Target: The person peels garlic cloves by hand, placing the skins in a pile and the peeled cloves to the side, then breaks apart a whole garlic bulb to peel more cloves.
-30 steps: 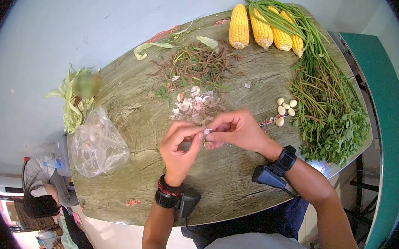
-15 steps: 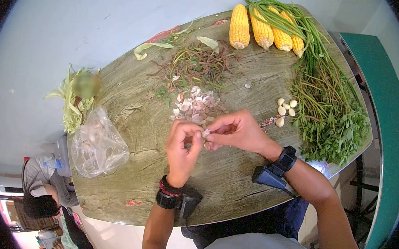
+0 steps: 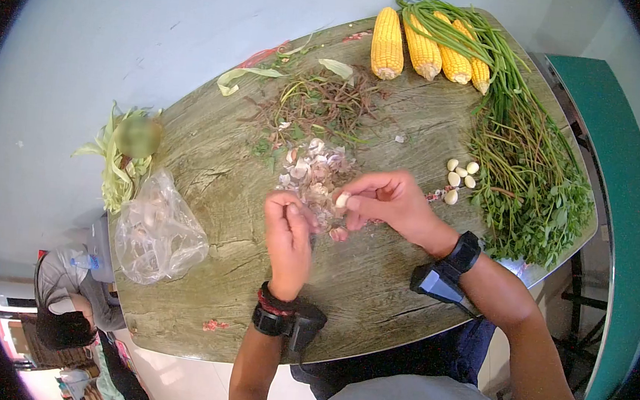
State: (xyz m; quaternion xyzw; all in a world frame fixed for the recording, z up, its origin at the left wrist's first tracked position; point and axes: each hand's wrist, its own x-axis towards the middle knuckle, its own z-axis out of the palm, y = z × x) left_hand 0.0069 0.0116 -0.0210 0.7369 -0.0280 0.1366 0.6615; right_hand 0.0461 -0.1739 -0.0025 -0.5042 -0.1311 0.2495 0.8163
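Note:
My right hand (image 3: pixel 391 208) pinches a pale garlic clove (image 3: pixel 343 200) between thumb and fingertips. Just left of it, my left hand (image 3: pixel 287 231) is closed, thumb against curled fingers; its tips are a little blurred, and what they hold, if anything, is hidden. Papery garlic skins (image 3: pixel 315 166) lie in a heap right beyond both hands. A pinkish unpeeled garlic clove (image 3: pixel 338 234) rests on the table below the right fingertips. To the right sits a small group of peeled garlic cloves (image 3: pixel 453 179).
Leafy greens (image 3: pixel 531 186) cover the table's right side, with corn cobs (image 3: pixel 388 44) and long green beans (image 3: pixel 453 34) at the back. Plant scraps (image 3: pixel 320 102) lie mid-table. A clear plastic bag (image 3: pixel 159 232) and corn husks (image 3: pixel 115 176) are left. A person (image 3: pixel 76 293) is beyond the left edge.
My hands have come apart: the right has drawn slightly away with the garlic clove, the left slightly left. The unpeeled clove on the table now shows more clearly between them.

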